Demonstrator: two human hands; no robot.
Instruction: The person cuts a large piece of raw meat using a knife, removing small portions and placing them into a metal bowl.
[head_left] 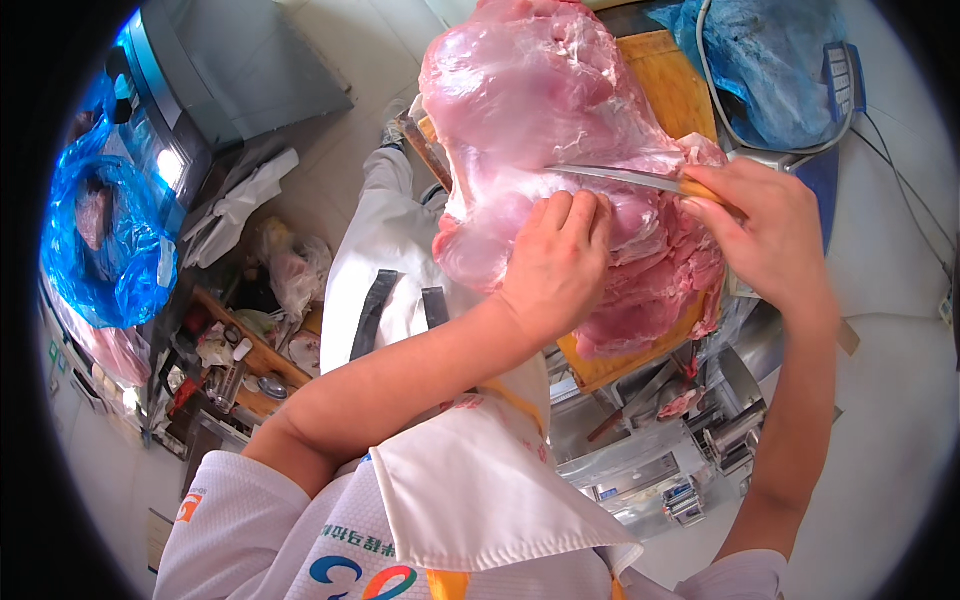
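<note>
Closest to the lens: a white cloth flap (490,490) on the wearer's shirt (240,520). Beyond it, a big pink meat slab (530,100) lies over a yellow wooden board (650,75), far of centre, covering most of it. Looks heavy, floppy and wet; expect it to sag and slide, with the shiny membrane slickest. Not brittle, though loose flesh at the near right could tear. Best hold, I'd say: flat pressure on the thick middle, or a full grip on the thick far end.

Left hand (560,255) rests on the slab, fingers bent and close together (can't tell whether they pinch any flesh). Right hand (770,215) is wrapped round the handle of a knife (640,180); the blade points left across the meat, just beyond the left fingers, so that hand has little room on the far side.

Outward: far right, a blue plastic bag (765,75) by a keypad unit (844,85), with cables (905,180) trailing right. Near right, below the board, metal equipment (650,480) crowds that side. Left, well apart, a bright blue bag (140,275) and a cluttered wooden drawer (265,400). A white-trousered leg (365,235) sits just left of the slab, limiting space there.
</note>
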